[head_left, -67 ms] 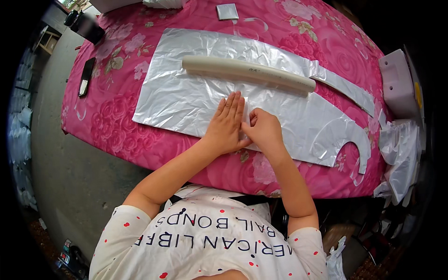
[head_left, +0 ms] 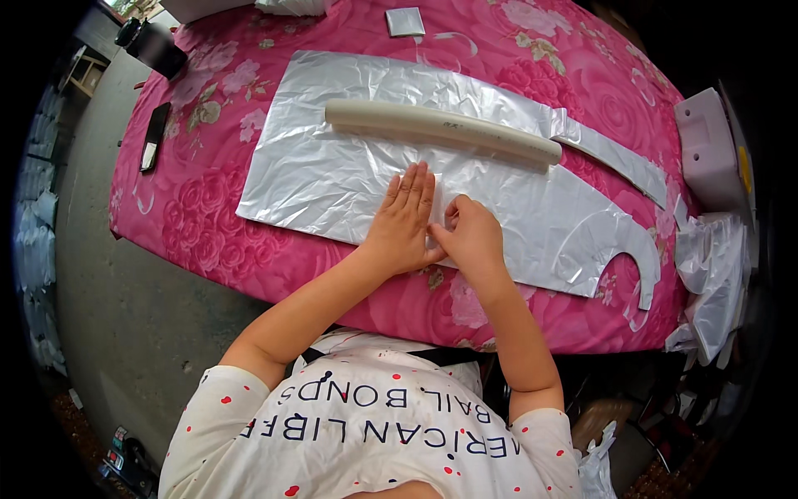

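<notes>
Silvery-white plastic vest bags (head_left: pixel 532 233) lie flat on the table, their cut-out handles toward the right. My left hand (head_left: pixel 401 229) rests palm down on the near half of the bags, its fingers stretched out and pointing away from me. Close beside its thumb is my right hand (head_left: pixel 474 237), with the fingers curled and the thumb and forefinger pinched together over the plastic. Whatever sits in that pinch is hidden or too small to make out. A pale grey plastic pipe (head_left: pixel 440 129) lies across the bags beyond both hands.
A pink flowered cloth (head_left: pixel 199 183) covers the table. At its left lie a black phone-like object (head_left: pixel 155 138) and a dark cylinder (head_left: pixel 151 48). A small silvery square packet (head_left: pixel 405 22) is at the far side. A white box (head_left: pixel 706 150) and crumpled plastic bags (head_left: pixel 711 266) stand at the right.
My right hand has shifted very slightly, its curled fingers a little changed in pose. My left hand, the bags and the pipe look the same.
</notes>
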### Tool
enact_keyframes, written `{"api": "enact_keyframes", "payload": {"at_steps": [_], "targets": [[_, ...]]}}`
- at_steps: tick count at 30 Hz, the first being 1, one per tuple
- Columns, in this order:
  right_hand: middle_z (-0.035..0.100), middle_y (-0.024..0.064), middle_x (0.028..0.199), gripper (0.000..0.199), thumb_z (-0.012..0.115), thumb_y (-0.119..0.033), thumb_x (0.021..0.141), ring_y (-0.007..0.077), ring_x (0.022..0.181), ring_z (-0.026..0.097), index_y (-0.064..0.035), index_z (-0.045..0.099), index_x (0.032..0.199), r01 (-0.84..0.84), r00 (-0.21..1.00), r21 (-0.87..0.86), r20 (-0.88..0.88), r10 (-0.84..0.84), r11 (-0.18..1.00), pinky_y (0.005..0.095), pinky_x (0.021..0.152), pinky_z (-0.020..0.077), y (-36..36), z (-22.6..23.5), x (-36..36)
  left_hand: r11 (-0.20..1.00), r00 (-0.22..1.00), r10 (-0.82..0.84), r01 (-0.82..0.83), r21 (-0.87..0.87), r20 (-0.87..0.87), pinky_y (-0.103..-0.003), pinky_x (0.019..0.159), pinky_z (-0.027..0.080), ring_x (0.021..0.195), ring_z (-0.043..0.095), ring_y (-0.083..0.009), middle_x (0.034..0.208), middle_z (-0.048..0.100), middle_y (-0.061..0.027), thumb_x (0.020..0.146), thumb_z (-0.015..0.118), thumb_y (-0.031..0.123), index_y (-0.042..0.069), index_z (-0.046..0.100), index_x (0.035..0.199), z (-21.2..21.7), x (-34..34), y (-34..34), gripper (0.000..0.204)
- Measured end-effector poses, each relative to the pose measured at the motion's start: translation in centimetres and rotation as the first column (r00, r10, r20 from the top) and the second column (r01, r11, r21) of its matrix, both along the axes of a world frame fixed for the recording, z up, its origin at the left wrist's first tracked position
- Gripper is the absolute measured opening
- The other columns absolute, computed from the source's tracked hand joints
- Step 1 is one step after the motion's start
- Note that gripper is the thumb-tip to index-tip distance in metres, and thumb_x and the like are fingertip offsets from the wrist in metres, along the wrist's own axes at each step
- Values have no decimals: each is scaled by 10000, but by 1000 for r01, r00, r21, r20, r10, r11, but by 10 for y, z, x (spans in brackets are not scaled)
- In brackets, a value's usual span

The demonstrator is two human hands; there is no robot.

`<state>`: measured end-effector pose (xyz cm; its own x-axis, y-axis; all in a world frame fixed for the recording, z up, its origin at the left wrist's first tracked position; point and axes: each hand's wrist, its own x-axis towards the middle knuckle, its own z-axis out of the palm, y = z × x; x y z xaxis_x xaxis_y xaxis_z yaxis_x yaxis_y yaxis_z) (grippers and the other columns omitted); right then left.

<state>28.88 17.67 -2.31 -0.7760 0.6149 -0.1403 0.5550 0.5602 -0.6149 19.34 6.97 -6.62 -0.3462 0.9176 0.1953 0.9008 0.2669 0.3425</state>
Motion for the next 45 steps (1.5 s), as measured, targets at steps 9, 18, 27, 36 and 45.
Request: {"api": "enact_keyframes", "payload": {"at_steps": [9,18,27,36,45], "targets": [[586,102,895,200,609,-43,696,290,898,562,-25,598,895,-102,906,455,-325,271,885,394,793,453,7,2,3,987,991,-109,99,126,72,-471,1107,71,1383,32,-363,1476,68,-238,775,586,479,-32,108,1411,13,-10,-37,946],[360,186,1382,673,518,-348,865,335,1301,305,3,268,1382,-356,855,377,-239,461,855,442,1074,215,-24,-42,-40,939,213,345,-88,-334,914,-267,677,494,766,626,-121,886,674,-89,879,581,156,-3,627,1024,24,26,-204,220],[180,186,1473,766,371,-547,887,342,1377,114,-27,190,1420,-651,725,82,-228,650,754,474,1100,76,-161,-38,-12,733,-592,181,-451,-510,785,-286,797,466,913,589,-149,1039,620,-96,904,522,191,-17,559,1074,7,57,-217,272],[493,142,1251,200,643,-197,757,323,1291,325,-39,615,875,-874,304,261,-368,879,411,470,1068,247,-113,15,-36,900,859,290,-95,-426,421,-320,653,521,709,633,-248,847,671,-83,735,672,146,116,691,871,78,16,-193,141],[622,54,855,119,661,-154,779,191,788,575,-41,639,811,-484,826,-221,-435,358,847,317,717,439,48,33,-127,989,967,133,-143,32,217,-457,891,423,989,565,-307,1234,524,-161,669,746,259,5,566,1104,90,-37,-145,535]]}}
